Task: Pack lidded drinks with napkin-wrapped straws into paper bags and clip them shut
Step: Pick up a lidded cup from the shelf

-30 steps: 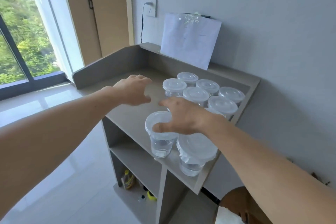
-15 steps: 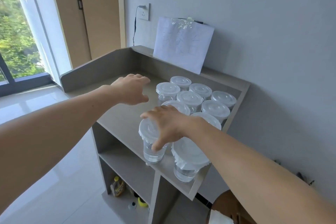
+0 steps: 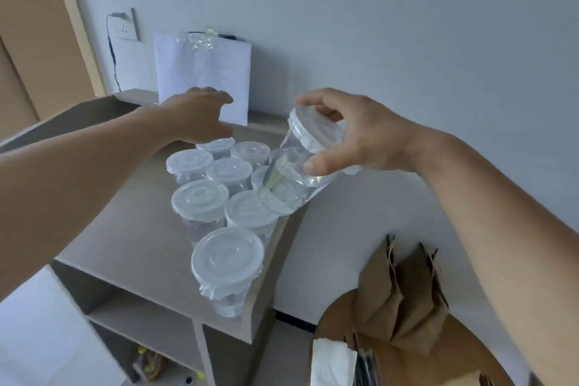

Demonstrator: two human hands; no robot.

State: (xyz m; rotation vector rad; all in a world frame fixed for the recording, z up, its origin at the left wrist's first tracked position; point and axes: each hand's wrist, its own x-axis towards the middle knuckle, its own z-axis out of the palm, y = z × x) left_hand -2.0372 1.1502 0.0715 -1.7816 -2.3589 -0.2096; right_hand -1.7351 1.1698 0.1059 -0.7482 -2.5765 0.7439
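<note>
I have the right hand [image 3: 354, 135] grasping the tilted cup [image 3: 293, 182] from above: its fingers [image 3: 313, 100] curl over the far rim of the white lid [image 3: 313, 131] and the thumb presses the near side just below it. The cup hangs in the air over the right rear part of the surface [image 3: 134, 244], with its base leaning down and left toward the other cups [image 3: 200, 197]. It is clear plastic with clear liquid inside, and thin plastic film shows under the lid. The left hand [image 3: 197, 116] hovers over the back row with its fingers loosely bent and nothing in them. I cannot tell whether it touches the lid beneath. The remaining lidded cups stand upright in a tight cluster, and the nearest cup [image 3: 227, 260] sits at the front edge. Brown paper bags [image 3: 404, 298] stand on a round table [image 3: 470, 363] lower right, beside a stack of white napkins [image 3: 332, 360].
</note>
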